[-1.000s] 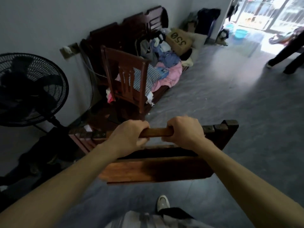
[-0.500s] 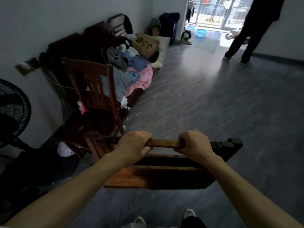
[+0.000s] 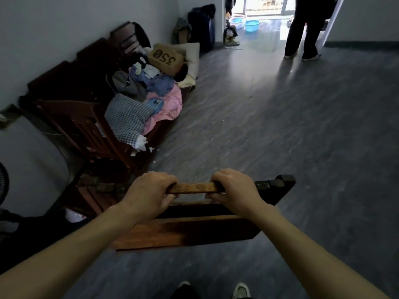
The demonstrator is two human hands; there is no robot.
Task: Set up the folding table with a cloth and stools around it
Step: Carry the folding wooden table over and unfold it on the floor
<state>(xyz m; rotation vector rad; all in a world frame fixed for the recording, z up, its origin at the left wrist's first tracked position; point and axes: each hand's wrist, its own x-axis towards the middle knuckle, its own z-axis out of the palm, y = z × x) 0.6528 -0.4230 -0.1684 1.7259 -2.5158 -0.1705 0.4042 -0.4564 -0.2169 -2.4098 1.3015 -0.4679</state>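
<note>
I hold a folded wooden table (image 3: pixel 187 234) off the grey floor in front of me, carried on its edge. My left hand (image 3: pixel 151 190) and my right hand (image 3: pixel 234 189) are both closed around its brown top rail (image 3: pixel 193 188), side by side. The table's dark end pieces stick out to the right (image 3: pixel 278 184). A checked cloth (image 3: pixel 127 119) lies on the bench at the left. No stools are in view.
A dark wooden bench (image 3: pixel 71 83) piled with clothes and a cardboard box (image 3: pixel 165 58) lines the left wall, with a wooden chair (image 3: pixel 86 130) before it. A person (image 3: pixel 306 26) stands at the far doorway near blue basins (image 3: pixel 251 23). A fan edge (image 3: pixel 3 182) shows far left.
The view has swung right and forward along the room: the fan has slid almost out of view at left, and the doorway and standing person have come into view. Both hands keep their grip.
</note>
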